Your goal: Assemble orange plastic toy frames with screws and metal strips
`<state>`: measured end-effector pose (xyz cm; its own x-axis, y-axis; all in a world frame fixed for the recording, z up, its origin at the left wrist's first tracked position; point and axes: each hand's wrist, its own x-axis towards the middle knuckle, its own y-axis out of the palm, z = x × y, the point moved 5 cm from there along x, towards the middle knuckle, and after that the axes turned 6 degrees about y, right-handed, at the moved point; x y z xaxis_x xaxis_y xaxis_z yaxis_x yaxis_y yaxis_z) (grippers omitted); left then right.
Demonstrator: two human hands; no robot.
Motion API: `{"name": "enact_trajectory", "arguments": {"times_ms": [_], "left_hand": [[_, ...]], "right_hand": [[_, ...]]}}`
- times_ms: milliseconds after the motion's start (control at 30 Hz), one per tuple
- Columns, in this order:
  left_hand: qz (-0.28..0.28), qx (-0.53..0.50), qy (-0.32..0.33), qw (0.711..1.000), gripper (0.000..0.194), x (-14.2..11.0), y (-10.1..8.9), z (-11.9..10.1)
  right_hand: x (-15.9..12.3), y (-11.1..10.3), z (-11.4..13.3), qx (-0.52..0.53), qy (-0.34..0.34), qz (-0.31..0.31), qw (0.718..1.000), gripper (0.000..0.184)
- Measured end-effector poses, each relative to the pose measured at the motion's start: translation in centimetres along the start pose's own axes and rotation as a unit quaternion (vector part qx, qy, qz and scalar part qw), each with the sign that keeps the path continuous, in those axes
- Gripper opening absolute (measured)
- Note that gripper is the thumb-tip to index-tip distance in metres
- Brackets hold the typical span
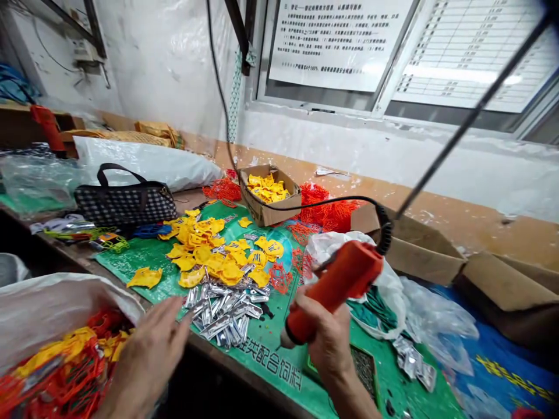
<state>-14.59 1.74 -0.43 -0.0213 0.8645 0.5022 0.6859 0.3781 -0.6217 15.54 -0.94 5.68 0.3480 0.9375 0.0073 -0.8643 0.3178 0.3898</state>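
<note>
My right hand (pixel 329 334) is wrapped round an orange-red electric screwdriver (pixel 340 285), whose bit points down and to the left over the green sheet. The tool's black cord leaves from its upper end. My left hand (pixel 151 346), slightly blurred, is open with fingers stretched out at the table's front edge. No object shows in it. Just beyond its fingertips lies a heap of shiny metal strips (pixel 227 314). Behind them spreads a pile of yellow plastic pieces (pixel 213 253). A green tray of small dark screws (pixel 362 369) is partly hidden behind my right wrist.
At the lower left, a white sack (pixel 65 291) holds red and yellow pieces. A cardboard box (pixel 271 210) of yellow pieces stands at the back beside red plastic pieces (pixel 334 212). A checked bag (pixel 126 201) is at the left, and a white plastic bag (pixel 395 291) at the right.
</note>
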Motion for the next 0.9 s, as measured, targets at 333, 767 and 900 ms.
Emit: {"name": "enact_trajectory", "arguments": {"times_ms": [333,767,900], "left_hand": [[0.264,0.09,0.137,0.951,0.039,6.5,20.2,-12.9],[0.209,-0.194,0.025,0.958,0.034,6.5,11.9,-11.5],[0.194,-0.339,-0.064,0.918,0.027,4.5,11.5,-10.9]], "right_hand": [[2.0,-8.3,3.1,-0.034,-0.083,-0.132,0.987,0.033],[6.2,-14.7,3.7,-0.197,-0.134,-0.208,0.949,0.046],[7.0,-15.2,4.9,-0.27,-0.144,-0.201,0.93,0.047]]}}
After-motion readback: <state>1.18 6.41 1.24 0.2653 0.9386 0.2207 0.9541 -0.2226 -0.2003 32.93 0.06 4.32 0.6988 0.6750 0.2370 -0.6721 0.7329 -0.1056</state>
